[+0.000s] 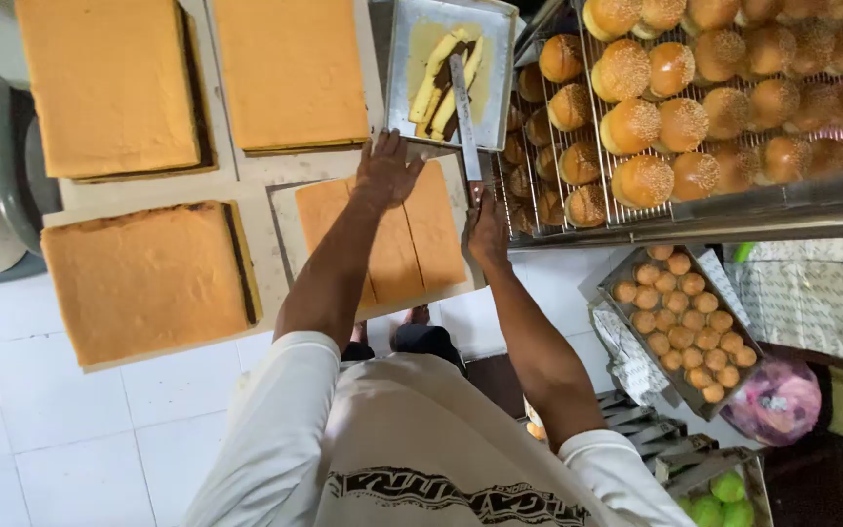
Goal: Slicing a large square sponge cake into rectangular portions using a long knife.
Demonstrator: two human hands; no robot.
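Head cam, looking straight down. The left hand is pressed flat on the far edge of a cut orange sponge slab, fingers spread wide, holding nothing, just pinning the cake down. That slab sits on a pale board at the right end of the bench, and you can see cut lines running through it so it's in strips. The right hand is just beside the slab's right edge with its fingers wrapped around the handle of a long knife. The blade points away from the person, up over a metal tray at the far right corner, which has a few trimmed cake strips in it, yellow with dark edges.

Three more whole sponge sheets lie on the bench: two along the far edge, one near the left front corner. Right of the bench is a wire rack loaded with sesame-topped buns. Lower down there's a tray of small round buns.
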